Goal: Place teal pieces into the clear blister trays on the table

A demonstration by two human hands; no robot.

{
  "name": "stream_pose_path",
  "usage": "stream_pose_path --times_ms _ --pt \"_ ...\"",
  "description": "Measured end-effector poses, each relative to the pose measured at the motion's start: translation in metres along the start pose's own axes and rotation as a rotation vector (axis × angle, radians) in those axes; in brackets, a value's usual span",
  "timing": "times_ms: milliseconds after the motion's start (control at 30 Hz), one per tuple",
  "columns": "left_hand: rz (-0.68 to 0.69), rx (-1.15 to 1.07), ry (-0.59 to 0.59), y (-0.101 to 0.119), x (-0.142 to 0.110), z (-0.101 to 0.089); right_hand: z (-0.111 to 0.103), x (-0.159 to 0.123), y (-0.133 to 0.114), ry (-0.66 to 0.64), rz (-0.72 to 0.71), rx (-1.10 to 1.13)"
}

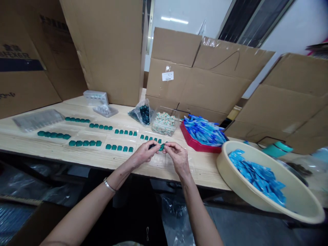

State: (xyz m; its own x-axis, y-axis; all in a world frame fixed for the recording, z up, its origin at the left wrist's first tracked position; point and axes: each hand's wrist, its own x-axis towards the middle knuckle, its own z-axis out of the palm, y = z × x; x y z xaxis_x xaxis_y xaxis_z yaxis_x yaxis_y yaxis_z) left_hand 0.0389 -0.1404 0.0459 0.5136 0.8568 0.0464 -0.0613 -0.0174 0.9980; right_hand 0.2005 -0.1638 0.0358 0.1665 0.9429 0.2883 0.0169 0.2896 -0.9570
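Note:
Over the table's front edge area, my left hand (146, 152) and my right hand (177, 156) meet with their fingertips pinched close together. A small green faceted piece (162, 147) shows between them, touched from both sides. Something dark, partly hidden by the fingers, also sits in the curl of my left hand. Just behind my hands is a clear plastic tray with a row of green pieces (150, 138). Left of it, more clear trays hold similar rows, such as the front row (119, 148) and the row behind it (125, 132).
A bag of dark green pieces (145, 114) stands behind, beside a clear box of small pale pieces (164, 121). Rightward are a red tray (188, 140) of blue slender items and a cream basin (230, 167) with blue packets. Cardboard (176, 85) walls the back.

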Motion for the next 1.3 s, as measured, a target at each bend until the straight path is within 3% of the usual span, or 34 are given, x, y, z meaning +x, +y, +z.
stream_pose_path --times_ms 133,233,367,500,767,1033,1300 --pt "0.002 0.014 -0.020 0.000 0.001 0.001 -0.002 0.001 0.006 0.019 0.041 0.068" --pt "0.048 0.124 0.035 -0.003 0.003 0.003 0.000 -0.001 0.004 0.046 0.038 0.039" --pt "0.313 0.458 0.209 -0.011 0.004 0.005 0.006 -0.007 -0.003 0.046 -0.041 -0.069" --pt "0.456 0.668 0.249 -0.016 0.003 0.009 0.011 -0.011 -0.003 0.087 -0.051 -0.095" --pt "0.361 0.639 0.235 -0.015 0.005 0.006 0.015 -0.012 0.002 0.139 -0.026 0.000" --pt "0.396 0.742 0.252 -0.016 0.010 0.006 0.018 -0.010 -0.001 0.168 -0.036 -0.035" --pt "0.406 0.811 0.257 -0.017 0.012 0.008 0.017 -0.006 0.013 0.180 -0.015 -0.014"
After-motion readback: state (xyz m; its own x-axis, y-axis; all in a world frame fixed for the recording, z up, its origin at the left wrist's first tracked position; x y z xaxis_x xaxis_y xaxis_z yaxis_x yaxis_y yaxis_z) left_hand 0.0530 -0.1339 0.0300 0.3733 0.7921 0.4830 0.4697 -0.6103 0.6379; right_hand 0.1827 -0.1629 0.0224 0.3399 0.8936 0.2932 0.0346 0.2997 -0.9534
